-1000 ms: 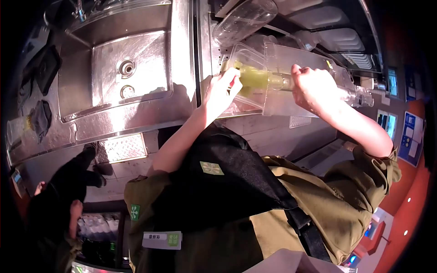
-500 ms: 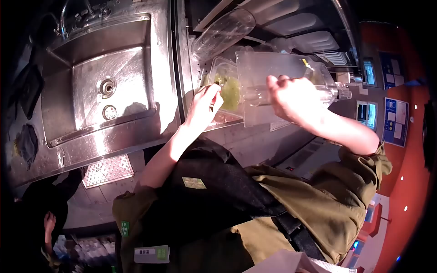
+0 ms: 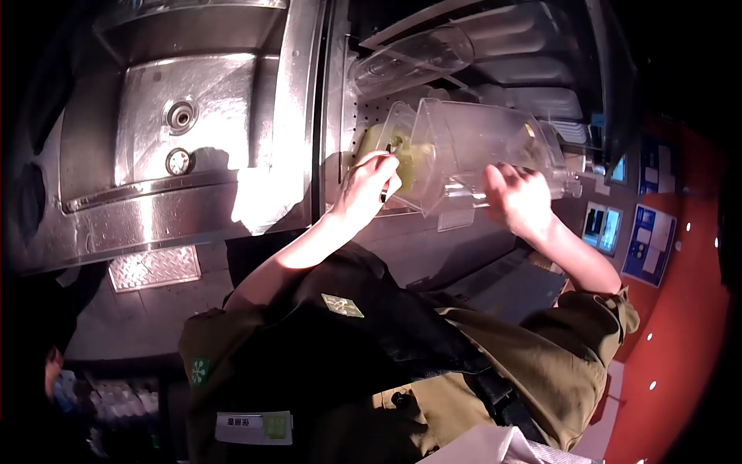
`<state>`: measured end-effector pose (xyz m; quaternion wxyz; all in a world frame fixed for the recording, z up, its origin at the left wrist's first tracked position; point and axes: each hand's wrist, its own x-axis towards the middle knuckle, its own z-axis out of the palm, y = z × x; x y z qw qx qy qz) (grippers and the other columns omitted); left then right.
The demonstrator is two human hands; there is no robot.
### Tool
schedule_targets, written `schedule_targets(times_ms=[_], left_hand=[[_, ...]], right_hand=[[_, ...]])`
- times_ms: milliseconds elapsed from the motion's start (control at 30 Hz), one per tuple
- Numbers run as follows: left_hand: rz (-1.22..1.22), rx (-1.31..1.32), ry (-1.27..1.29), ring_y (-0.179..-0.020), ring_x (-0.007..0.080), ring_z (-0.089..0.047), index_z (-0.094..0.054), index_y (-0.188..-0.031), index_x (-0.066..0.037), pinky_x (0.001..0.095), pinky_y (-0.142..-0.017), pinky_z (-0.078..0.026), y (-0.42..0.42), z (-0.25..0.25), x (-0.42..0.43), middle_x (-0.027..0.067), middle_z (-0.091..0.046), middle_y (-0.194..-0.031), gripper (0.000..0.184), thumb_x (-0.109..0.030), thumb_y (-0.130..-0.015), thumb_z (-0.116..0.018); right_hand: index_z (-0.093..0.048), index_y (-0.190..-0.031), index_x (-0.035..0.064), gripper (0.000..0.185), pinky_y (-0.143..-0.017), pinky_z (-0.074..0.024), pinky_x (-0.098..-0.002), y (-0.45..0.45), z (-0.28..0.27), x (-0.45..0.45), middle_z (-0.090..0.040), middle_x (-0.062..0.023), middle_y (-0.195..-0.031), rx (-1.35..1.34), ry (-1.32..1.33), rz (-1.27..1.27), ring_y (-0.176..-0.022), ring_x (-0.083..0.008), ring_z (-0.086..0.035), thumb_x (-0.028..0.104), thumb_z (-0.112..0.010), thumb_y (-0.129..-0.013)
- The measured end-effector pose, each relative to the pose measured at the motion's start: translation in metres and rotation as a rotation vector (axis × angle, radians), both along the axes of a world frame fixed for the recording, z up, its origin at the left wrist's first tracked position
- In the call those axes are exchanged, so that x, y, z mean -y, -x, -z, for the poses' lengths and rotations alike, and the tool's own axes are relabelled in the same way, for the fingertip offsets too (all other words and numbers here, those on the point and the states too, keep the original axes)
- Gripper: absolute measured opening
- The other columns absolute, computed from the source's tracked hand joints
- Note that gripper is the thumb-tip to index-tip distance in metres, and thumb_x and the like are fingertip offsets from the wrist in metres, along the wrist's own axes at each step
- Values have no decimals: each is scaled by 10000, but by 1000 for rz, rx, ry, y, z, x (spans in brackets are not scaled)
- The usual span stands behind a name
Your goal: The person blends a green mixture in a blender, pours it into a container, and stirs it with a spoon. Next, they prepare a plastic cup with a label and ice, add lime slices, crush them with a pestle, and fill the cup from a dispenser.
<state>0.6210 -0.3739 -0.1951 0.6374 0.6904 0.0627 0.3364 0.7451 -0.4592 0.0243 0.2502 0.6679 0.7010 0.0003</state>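
Observation:
My left hand is closed around a thin, dark-handled utensil, whose far end reaches toward some green pulpy contents. These sit in or behind a small clear plastic tub; the overlapping clear walls hide which vessel holds them. Beside it a large clear plastic container lies on its side, its wide rim facing my left hand. On the near side of this container, my right hand is closed around its bar-like handle. The utensil's tip is hard to make out.
A steel sink with a round drain is at the left. Behind the tub lies another clear container, near several pale trays. A textured metal plate is below the counter edge. Part of another person shows at lower left.
The whole view has shifted, with the sink higher in the frame. The large container's rim has become more slanted. Both hands keep their grips.

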Motion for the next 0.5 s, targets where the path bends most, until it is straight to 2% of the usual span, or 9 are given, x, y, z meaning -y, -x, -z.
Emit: schedule_targets(times_ms=[33,67,133,267,333,367,433,467,500], left_hand=[[-34,-8,-39,-608,195,-491,-486,-874,19,312,-702,-438,0,-2,1,90,-478,-629,117,37,-759,-497],[-72,-18,-76,-633,204,-508,-490,-875,16,315,-689,-443,-1,-5,3,102,-498,-661,123,33,-755,-508],[-107,-39,-65,-684,223,-533,-498,-877,11,318,-665,-452,-3,-6,3,123,-528,-730,139,23,-743,-532],[-103,-121,7,-744,254,-553,-506,-895,-12,324,-646,-457,-6,-7,4,124,-564,-832,188,-34,-730,-594],[-228,-158,-83,-788,256,-558,-501,-932,-21,330,-675,-455,-6,-15,1,127,-564,-861,244,-83,-731,-626],[-208,-174,-65,-859,277,-556,-488,-991,-17,336,-721,-448,-3,-20,-1,142,-557,-926,338,-132,-721,-656],[-130,-245,-40,-973,291,-520,-436,-1131,-6,339,-806,-434,1,-17,-2,168,-504,-1065,500,-127,-708,-672],[-104,-231,-61,-1000,294,-506,-407,-1183,-3,341,-829,-428,1,-14,-2,172,-483,-1104,561,-115,-703,-674],[-115,-186,-85,-948,346,-497,-355,-1217,-3,383,-779,-429,2,-17,-3,198,-471,-1036,623,-92,-686,-669]], right_hand=[[-429,-718,63,151,-397,-436,-343,-7,9,7,-501,-89,-576,0,17,3,-458,-225,-538,74,-536,-612],[-428,-718,78,267,-442,-432,-336,-16,18,17,-497,-67,-623,100,57,67,-509,-229,-534,79,-600,-513],[-430,-723,80,299,-453,-433,-338,-26,8,20,-494,-67,-617,-68,-6,84,-508,-241,-526,82,-617,-490],[-417,-677,67,269,-451,-409,-355,-28,-15,51,-454,-74,-578,-158,-190,271,-499,-267,-499,68,-615,-496],[-447,-650,59,195,-442,-393,-332,-36,-17,81,-451,-71,-555,-202,-342,309,-492,-256,-500,70,-606,-538],[-467,-664,53,166,-445,-396,-319,-36,-18,97,-468,-73,-567,-178,-439,334,-492,-255,-504,69,-599,-564],[-526,-700,39,106,-477,-404,-271,-37,-11,137,-501,-80,-591,-175,-649,457,-502,-223,-522,100,-591,-643],[-546,-722,7,167,-512,-403,-250,-37,-4,157,-524,-69,-624,-157,-727,574,-540,-165,-530,160,-599,-682],[-550,-730,-10,214,-520,-399,-242,-34,6,173,-526,-62,-644,-218,-855,610,-561,-143,-523,191,-609,-690]])
